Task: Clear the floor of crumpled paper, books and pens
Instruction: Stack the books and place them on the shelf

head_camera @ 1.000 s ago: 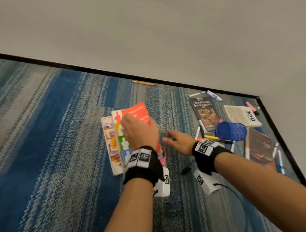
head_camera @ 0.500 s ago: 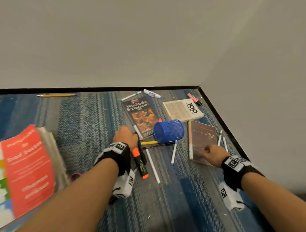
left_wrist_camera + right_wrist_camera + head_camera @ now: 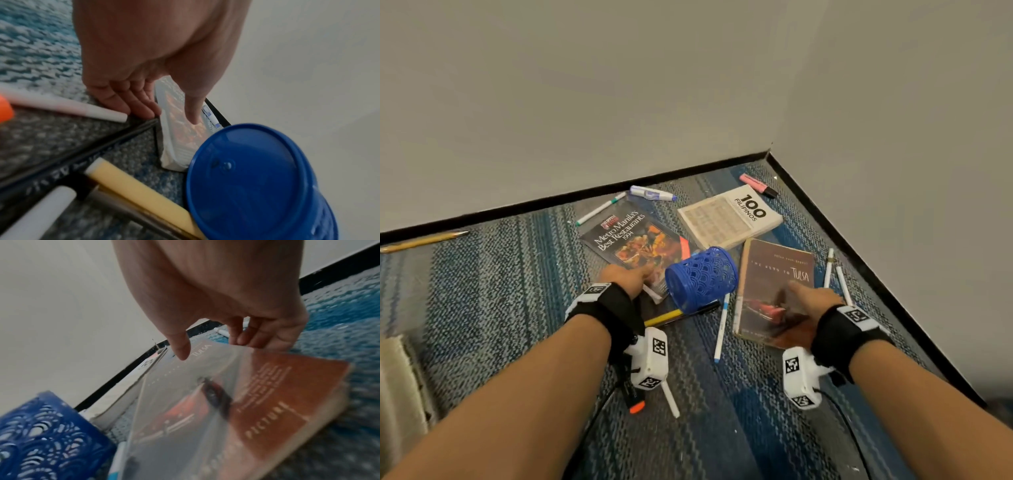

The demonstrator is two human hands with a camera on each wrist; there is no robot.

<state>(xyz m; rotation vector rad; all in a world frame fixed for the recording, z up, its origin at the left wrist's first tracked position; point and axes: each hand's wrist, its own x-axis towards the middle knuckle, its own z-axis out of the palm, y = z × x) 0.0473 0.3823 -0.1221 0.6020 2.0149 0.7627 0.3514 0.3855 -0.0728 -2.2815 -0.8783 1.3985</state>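
Hardly begun, I'd say: the restaurant book is pinched at its edge by the left hand, the brown book gripped by the right hand; a white book beyond them, a blue cup and loose pens between them, all on the carpet

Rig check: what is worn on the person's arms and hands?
Bare forearms, no sleeves or gloves. Left hand and right hand each have a black wrist strap topped by a white block with black square-code markers, a white camera box beneath, and a thin black cable trailing back.
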